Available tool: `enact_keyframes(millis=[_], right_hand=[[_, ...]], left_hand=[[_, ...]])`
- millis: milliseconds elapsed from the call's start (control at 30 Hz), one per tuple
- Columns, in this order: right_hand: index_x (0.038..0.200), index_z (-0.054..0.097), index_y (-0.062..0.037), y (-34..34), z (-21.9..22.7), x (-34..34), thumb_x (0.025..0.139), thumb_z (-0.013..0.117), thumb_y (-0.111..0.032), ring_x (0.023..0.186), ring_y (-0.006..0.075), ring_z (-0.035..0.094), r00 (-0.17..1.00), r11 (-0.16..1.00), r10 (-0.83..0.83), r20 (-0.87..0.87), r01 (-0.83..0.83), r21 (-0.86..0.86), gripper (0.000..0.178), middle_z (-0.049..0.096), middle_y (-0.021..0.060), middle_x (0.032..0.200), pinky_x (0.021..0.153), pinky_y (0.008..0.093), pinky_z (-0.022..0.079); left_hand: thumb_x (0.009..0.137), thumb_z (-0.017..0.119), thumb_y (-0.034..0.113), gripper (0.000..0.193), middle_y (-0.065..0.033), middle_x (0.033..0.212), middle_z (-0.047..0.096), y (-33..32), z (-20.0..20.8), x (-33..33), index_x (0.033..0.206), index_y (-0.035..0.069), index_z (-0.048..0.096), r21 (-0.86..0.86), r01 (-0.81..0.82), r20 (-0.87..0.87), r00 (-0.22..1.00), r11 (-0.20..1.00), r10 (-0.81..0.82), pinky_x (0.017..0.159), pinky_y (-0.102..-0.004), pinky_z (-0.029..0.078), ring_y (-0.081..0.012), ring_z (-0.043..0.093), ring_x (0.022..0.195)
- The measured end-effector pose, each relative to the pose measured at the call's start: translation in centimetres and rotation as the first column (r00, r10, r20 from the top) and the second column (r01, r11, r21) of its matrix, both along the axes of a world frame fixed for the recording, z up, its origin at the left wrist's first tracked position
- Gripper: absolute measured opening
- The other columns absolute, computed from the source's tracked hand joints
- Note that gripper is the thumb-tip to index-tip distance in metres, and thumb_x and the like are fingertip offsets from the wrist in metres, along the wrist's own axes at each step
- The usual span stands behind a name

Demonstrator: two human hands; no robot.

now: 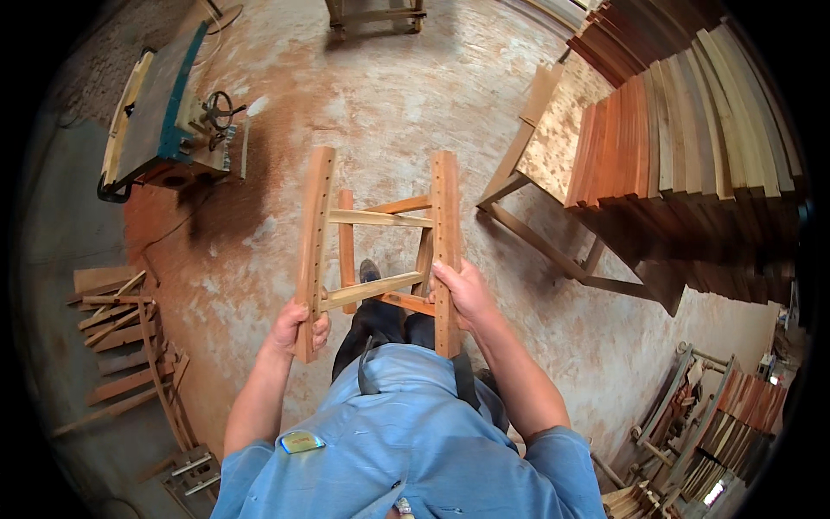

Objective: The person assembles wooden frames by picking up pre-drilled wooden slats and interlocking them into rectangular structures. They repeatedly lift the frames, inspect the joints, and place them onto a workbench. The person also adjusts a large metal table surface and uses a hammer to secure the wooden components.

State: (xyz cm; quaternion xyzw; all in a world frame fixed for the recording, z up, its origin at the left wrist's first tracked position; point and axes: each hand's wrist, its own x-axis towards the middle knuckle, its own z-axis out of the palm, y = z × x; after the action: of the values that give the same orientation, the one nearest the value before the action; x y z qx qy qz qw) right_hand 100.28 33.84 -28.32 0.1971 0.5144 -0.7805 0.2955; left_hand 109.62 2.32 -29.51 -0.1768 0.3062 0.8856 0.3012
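Holding a wooden chair frame (380, 251) in front of the chest, above the sawdust-strewn floor (259, 225), long rails running away from the body, far ends pointing forward. Left hand (294, 327) closed around the left rail's near end; right hand (462, 292) gripping the right rail. Stacked planks (692, 156) off right, scrap wood (121, 337) left.

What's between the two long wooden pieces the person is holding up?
In the head view, thin cross rails join the left upright and the right upright; dusty floor shows through the gaps.
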Motion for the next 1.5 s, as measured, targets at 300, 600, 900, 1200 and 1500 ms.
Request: enact_keyframes(millis=[300, 600, 900, 1200, 1500], right_hand=[[0.098, 0.053, -0.0024, -2.1, 0.2, 0.1, 0.089, 0.064, -0.020, 0.056, 0.0113, 0.054, 0.999, 0.979, 0.010, -0.040, -0.002, 0.205, 0.023, 0.055, 0.0037, 0.073, 0.052, 0.0271, 0.048], [0.098, 0.054, 0.0022, -3.3, 1.0, 0.3, 0.083, 0.067, -0.022, 0.056, 0.0146, 0.057, 0.975, 0.879, 0.169, -0.145, -0.082, 0.470, 0.031, 0.060, 0.0072, 0.075, 0.053, 0.0299, 0.048], [0.100, 0.055, 0.0011, 0.3, -1.9, 0.1, 0.086, 0.063, -0.017, 0.062, 0.0126, 0.056, 0.993, 0.979, 0.057, -0.106, -0.035, 0.200, 0.024, 0.058, 0.0050, 0.077, 0.055, 0.0284, 0.049], [0.095, 0.049, -0.0030, 1.8, -4.5, 0.6, 0.091, 0.058, -0.016, 0.059, 0.0139, 0.058, 0.976, 0.983, 0.095, -0.196, -0.060, 0.174, 0.016, 0.056, 0.0063, 0.072, 0.057, 0.0300, 0.052], [0.092, 0.050, -0.0022, 1.1, -3.6, 0.6, 0.092, 0.057, -0.016, 0.058, 0.0146, 0.058, 0.983, 0.987, 0.087, -0.165, -0.062, 0.151, 0.015, 0.057, 0.0067, 0.073, 0.055, 0.0308, 0.052]], left_hand=[[0.084, 0.059, 0.015, 0.033, -0.0059, 0.073, 0.054, 2.0, 1.5, -2.0, 0.112, 0.001, 0.051, -0.673, 0.032, 0.057, 0.998, 0.739, 0.010, 0.049, -0.0323, 0.051, -0.0161, 0.055, 0.056], [0.082, 0.059, 0.012, 0.030, -0.0051, 0.071, 0.053, 4.4, -0.1, -1.0, 0.109, 0.000, 0.051, -0.707, 0.011, 0.027, 1.000, 0.707, 0.011, 0.047, -0.0301, 0.050, -0.0148, 0.054, 0.052], [0.082, 0.060, 0.013, 0.031, -0.0048, 0.073, 0.055, 4.5, 0.6, -0.3, 0.109, 0.000, 0.052, -0.719, -0.033, -0.016, 0.999, 0.694, 0.032, 0.049, -0.0296, 0.050, -0.0139, 0.056, 0.053], [0.081, 0.061, 0.008, 0.027, -0.0033, 0.074, 0.055, 6.7, 1.7, 0.2, 0.105, 0.001, 0.051, -0.805, -0.058, -0.061, 0.998, 0.590, 0.016, 0.050, -0.0286, 0.050, -0.0120, 0.056, 0.055], [0.081, 0.062, 0.008, 0.025, -0.0036, 0.074, 0.056, 6.3, 3.2, 0.5, 0.103, 0.001, 0.052, -0.838, -0.047, -0.058, 0.998, 0.543, -0.004, 0.049, -0.0286, 0.050, -0.0115, 0.057, 0.056]])
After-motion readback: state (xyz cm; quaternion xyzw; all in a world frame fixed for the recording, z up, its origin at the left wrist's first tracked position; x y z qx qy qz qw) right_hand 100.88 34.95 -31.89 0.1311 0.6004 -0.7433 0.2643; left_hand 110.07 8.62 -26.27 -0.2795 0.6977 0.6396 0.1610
